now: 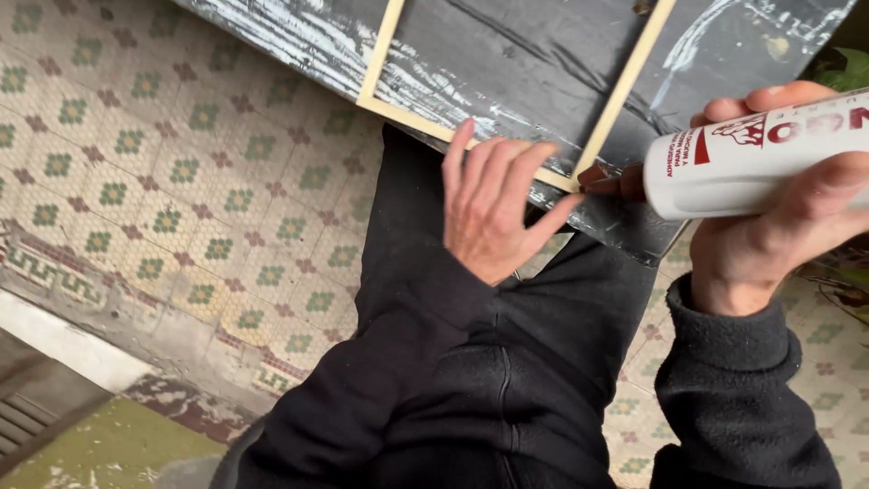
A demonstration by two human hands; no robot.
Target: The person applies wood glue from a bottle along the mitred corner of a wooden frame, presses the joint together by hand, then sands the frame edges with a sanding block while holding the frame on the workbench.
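A thin pale wooden frame (381,43) lies on a dark, white-smeared board (525,63) resting on my lap. My left hand (493,208) is flat with fingers spread, pressing the frame's near strip close to its corner. My right hand (778,217) grips a white glue bottle (760,158) lying sideways. Its reddish nozzle (605,179) touches the frame's near right corner, just beside my left fingertips.
My legs in dark trousers (507,362) fill the lower middle. Patterned floor tiles (163,163) spread to the left and under my right arm. A worn step edge (81,335) runs along the lower left. A green leaf (846,68) shows at the upper right.
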